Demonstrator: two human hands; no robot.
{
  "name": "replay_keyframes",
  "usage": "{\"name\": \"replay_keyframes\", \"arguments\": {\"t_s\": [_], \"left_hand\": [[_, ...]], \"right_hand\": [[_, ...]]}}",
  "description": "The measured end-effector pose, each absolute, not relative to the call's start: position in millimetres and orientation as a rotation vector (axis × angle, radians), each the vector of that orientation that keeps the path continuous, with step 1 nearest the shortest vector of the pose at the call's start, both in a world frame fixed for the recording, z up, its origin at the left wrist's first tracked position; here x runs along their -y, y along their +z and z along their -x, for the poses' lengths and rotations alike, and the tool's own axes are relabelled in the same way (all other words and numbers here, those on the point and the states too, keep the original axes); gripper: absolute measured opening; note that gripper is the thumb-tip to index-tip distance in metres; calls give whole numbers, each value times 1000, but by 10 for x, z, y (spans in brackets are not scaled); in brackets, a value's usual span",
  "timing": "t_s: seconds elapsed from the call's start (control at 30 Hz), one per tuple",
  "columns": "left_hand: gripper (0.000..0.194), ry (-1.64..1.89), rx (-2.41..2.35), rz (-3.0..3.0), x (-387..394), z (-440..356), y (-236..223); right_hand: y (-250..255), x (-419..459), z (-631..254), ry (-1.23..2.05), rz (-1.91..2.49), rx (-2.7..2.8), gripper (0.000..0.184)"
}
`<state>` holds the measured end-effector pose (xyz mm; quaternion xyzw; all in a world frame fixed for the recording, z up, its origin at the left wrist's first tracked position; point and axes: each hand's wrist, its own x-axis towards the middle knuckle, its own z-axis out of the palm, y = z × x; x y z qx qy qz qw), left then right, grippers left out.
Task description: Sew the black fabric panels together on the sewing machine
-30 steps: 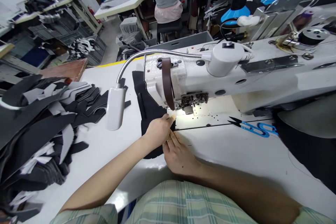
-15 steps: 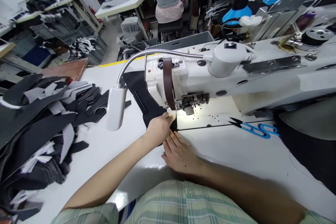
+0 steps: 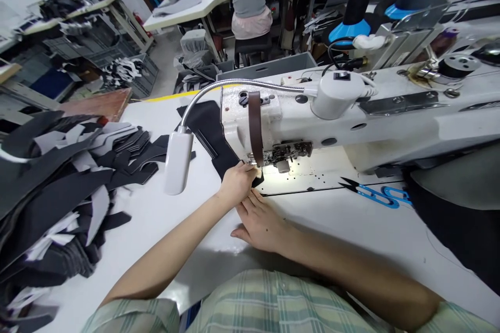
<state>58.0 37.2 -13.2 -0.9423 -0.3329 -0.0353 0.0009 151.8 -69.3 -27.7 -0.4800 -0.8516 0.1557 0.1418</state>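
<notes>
A black fabric piece [image 3: 213, 127] with a narrow slot-like strip lies on the white table, its near end at the needle area of the white sewing machine [image 3: 324, 109]. My left hand [image 3: 237, 184] is closed on its near part, thumb and forefinger pressed together right beside the presser foot, which is partly hidden. Just below it, my right hand [image 3: 262, 222] lies flat with fingers stretched, fingertips at the fabric's near edge and under the left hand. A brown strap [image 3: 255, 127] hangs down the front of the machine head.
Blue-handled thread snips [image 3: 375, 193] lie right of the needle plate. Dark fabric [image 3: 461, 218] rests at the right. A lamp [image 3: 178, 161] on a bendable neck hangs left of the machine. Cut fabric pieces [image 3: 58, 192] heap at the left. A person [image 3: 250, 0] sits beyond.
The black fabric has slid away from me along the machine, so less shows near my hands. Both hands have moved slightly forward and left; the right thumb is spread wider.
</notes>
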Motion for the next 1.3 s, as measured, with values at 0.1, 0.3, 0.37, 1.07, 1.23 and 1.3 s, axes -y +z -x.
{"name": "replay_keyframes", "arguments": {"t_s": [0.1, 0.3, 0.37, 1.07, 1.23, 1.3], "left_hand": [[28, -149, 987, 2967, -457, -571, -171], [30, -243, 953, 2952, -540, -534, -173], [28, -210, 920, 2974, -552, -519, -148], [23, -259, 978, 3154, -662, -337, 55], [31, -528, 1702, 2588, -1025, 947, 615], [35, -444, 2065, 2176, -1105, 1717, 859]], "right_hand": [[-261, 592, -1493, 449, 1414, 2468, 66], [-313, 475, -1466, 378, 1465, 2442, 64], [-346, 470, -1467, 340, 1478, 2427, 63], [-528, 532, -1488, 206, 1492, 2399, 57], [-690, 509, -1580, -149, 1329, 2344, 50], [-671, 411, -1586, -246, 1244, 2351, 48]]}}
